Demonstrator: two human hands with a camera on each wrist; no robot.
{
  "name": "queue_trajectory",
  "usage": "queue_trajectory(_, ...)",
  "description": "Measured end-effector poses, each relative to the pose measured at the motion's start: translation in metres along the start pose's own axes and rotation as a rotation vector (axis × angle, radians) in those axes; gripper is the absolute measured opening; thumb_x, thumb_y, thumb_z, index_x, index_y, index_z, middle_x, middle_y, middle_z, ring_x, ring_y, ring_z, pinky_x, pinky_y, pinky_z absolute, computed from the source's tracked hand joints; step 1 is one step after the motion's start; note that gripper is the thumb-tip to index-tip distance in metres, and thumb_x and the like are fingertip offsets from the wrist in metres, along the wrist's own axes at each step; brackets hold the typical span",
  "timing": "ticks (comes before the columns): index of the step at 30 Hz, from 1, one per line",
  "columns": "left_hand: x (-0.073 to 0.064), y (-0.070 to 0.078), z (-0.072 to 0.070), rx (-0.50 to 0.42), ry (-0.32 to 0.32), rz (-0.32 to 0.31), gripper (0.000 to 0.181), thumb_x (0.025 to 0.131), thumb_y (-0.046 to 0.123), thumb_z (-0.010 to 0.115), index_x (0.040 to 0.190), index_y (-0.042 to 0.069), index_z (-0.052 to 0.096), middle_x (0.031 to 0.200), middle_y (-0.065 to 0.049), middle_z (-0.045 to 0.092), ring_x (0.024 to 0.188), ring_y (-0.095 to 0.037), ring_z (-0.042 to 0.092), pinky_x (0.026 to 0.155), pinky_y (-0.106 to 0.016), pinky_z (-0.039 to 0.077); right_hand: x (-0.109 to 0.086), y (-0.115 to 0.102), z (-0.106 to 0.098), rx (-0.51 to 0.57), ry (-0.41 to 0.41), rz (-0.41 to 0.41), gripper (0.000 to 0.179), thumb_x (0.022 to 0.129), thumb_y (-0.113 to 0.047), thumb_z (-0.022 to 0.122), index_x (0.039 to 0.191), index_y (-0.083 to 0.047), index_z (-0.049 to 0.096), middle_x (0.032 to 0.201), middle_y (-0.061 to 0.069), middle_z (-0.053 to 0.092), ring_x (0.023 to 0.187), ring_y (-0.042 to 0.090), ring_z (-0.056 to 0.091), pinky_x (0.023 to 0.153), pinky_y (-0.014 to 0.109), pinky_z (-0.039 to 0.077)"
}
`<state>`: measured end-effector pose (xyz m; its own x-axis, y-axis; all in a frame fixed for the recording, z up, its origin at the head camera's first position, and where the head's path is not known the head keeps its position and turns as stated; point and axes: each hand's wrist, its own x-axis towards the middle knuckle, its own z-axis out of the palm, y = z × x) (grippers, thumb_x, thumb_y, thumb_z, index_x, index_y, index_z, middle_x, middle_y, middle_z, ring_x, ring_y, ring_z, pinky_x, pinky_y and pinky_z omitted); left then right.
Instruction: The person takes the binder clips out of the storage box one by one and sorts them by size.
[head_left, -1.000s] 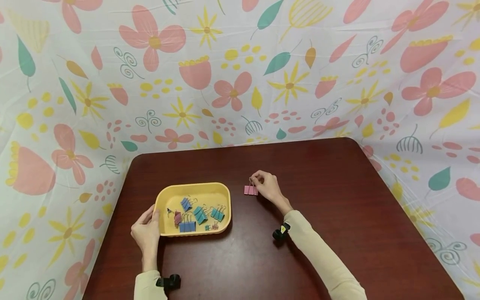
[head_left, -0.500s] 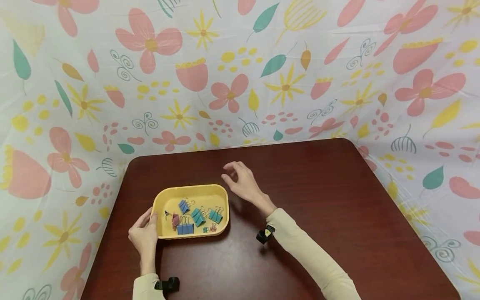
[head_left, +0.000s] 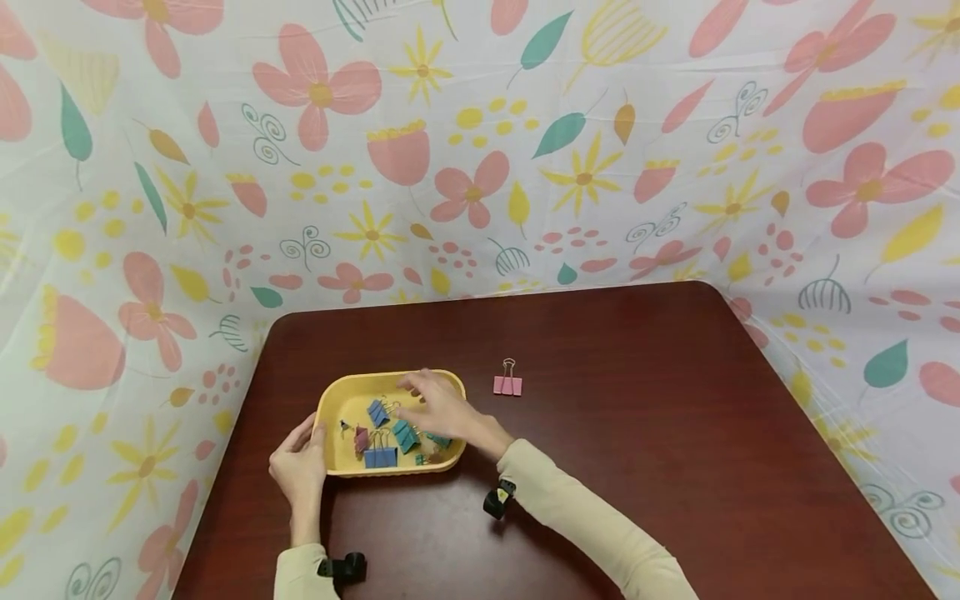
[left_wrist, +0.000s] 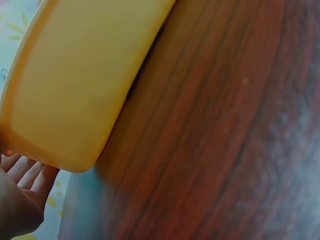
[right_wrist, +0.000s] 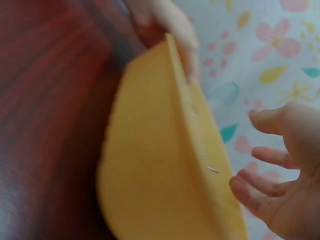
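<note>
My left hand [head_left: 297, 468] grips the left end of a yellow plastic tray [head_left: 390, 472], thumb over the rim; the left wrist view shows its fingers [left_wrist: 35, 177] against the outside wall. Over the tray's right half is my right hand [head_left: 444, 410], fingers spread and slightly bent, holding nothing. Below and beside it lie binder clips: a large blue one [head_left: 380, 457], a smaller blue one [head_left: 378, 412], a teal one [head_left: 406, 436] and a dark pink one [head_left: 362, 439]. Another teal clip [head_left: 439, 440] is partly hidden by the right hand. A pink binder clip [head_left: 507, 386] lies on the table, right of the tray.
The dark wooden table [head_left: 637, 400] extends to the right and front of the tray. A flower-printed cloth [head_left: 480, 150] hangs behind and along both sides. Tiny clips [head_left: 420, 460] sit at the tray's front right, and a small dark piece [head_left: 345, 426] near its left end.
My right hand let go of the pink binder clip, leaving it on the table, and moved left to over the tray. My left hand stays on the tray's left end.
</note>
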<state>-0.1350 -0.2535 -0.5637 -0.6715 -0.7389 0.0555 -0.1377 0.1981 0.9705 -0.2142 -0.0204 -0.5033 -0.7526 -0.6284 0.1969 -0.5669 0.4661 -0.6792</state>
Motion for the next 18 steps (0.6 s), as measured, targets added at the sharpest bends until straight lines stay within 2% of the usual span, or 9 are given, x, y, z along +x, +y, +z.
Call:
queue_trajectory(4, 0.0, -0.001, 0.002, -0.004, 0.006, 0.011, 0.023, 0.09, 0.019, 0.077, 0.109, 0.007, 0.08, 0.091, 0.007, 0.075, 0.071, 0.018, 0.062, 0.064, -0.005, 0.051, -0.007, 0.0, 0.016, -0.084, -0.089, 0.007, 0.043, 0.094, -0.028, 0.073, 0.129, -0.005, 0.064, 0.126, 0.014, 0.063, 0.103, 0.024, 0.068, 0.084, 0.03, 0.055)
queue_trajectory(8, 0.002, -0.003, 0.002, -0.015, 0.004, 0.02, 0.022, 0.09, 0.017, 0.076, 0.109, 0.006, 0.08, 0.095, -0.001, 0.077, 0.071, 0.018, 0.063, 0.065, -0.005, 0.051, -0.009, 0.004, 0.026, -0.103, -0.111, -0.007, 0.02, 0.095, -0.018, 0.072, 0.111, -0.006, 0.073, 0.106, 0.008, 0.073, 0.085, 0.01, 0.068, 0.074, 0.018, 0.052)
queue_trajectory(11, 0.002, -0.004, 0.002, -0.019, 0.005, 0.019, 0.022, 0.09, 0.016, 0.076, 0.109, 0.005, 0.08, 0.096, -0.003, 0.078, 0.071, 0.018, 0.063, 0.065, -0.005, 0.051, -0.009, 0.006, 0.03, -0.09, -0.102, -0.009, 0.01, 0.095, -0.01, 0.07, 0.101, -0.008, 0.077, 0.094, 0.002, 0.077, 0.078, 0.002, 0.063, 0.07, 0.013, 0.048)
queue_trajectory(18, 0.003, -0.004, 0.001, -0.025, -0.009, 0.005, 0.023, 0.091, 0.018, 0.076, 0.111, 0.006, 0.079, 0.087, 0.013, 0.07, 0.073, 0.018, 0.063, 0.065, -0.005, 0.052, -0.008, 0.011, 0.034, -0.092, -0.046, -0.013, 0.011, 0.096, -0.009, 0.067, 0.097, -0.008, 0.078, 0.09, 0.001, 0.077, 0.071, 0.001, 0.061, 0.065, 0.013, 0.048)
